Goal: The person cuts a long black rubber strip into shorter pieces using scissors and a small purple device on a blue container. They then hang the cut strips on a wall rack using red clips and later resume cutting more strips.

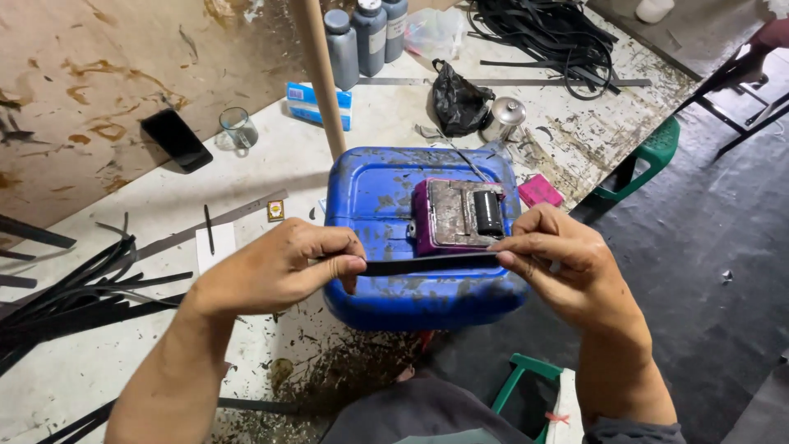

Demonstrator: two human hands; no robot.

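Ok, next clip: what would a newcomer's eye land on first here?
Probably the blue plastic can lying at the table's near edge, with a stained purple roller device on top. Just in front, the left hand and right hand pinch a black strip stretched between them. More black strips pile at far left.

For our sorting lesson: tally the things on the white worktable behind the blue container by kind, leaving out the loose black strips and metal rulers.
Dark ink bottles: 3
Glass cup: 1
Black phone: 1
Blue-and-white box: 1
Black plastic bag: 1
Small metal pot: 1
Pink block: 1
Total: 9
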